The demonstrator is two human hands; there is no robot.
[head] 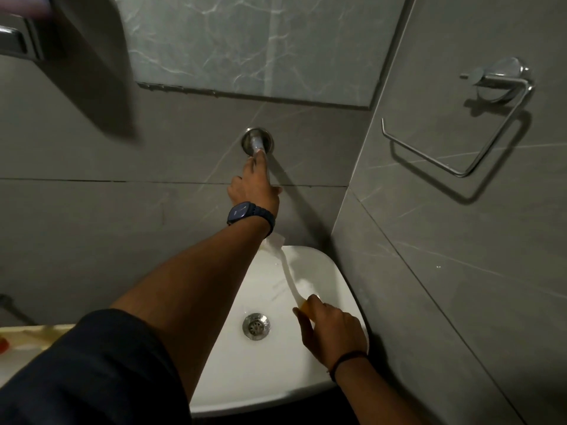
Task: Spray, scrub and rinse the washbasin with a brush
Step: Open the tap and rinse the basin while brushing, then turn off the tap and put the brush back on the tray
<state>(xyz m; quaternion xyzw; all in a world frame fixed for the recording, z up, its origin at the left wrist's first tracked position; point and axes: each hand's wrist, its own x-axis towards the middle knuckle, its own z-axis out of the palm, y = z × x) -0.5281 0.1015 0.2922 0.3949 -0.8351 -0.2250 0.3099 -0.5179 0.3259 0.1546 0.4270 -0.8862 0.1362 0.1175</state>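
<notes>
At your two o'clock a chrome towel ring point(460, 142) hangs on the grey wall; a mirror point(260, 44) sits at twelve.

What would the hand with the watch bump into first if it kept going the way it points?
The left hand already lies along the tap, so it would probably meet the round metal plate at the grey wall.

**Where things sit at the basin**

I see the white ceramic washbasin point(306, 391) below the grey tiled wall, its round metal drain point(256, 326) in the bowl. The wall-mounted chrome tap point(257, 142) sits above it, under the mirror point(245, 41). Right, on the side wall, hangs a chrome wire holder point(466, 130).
</notes>
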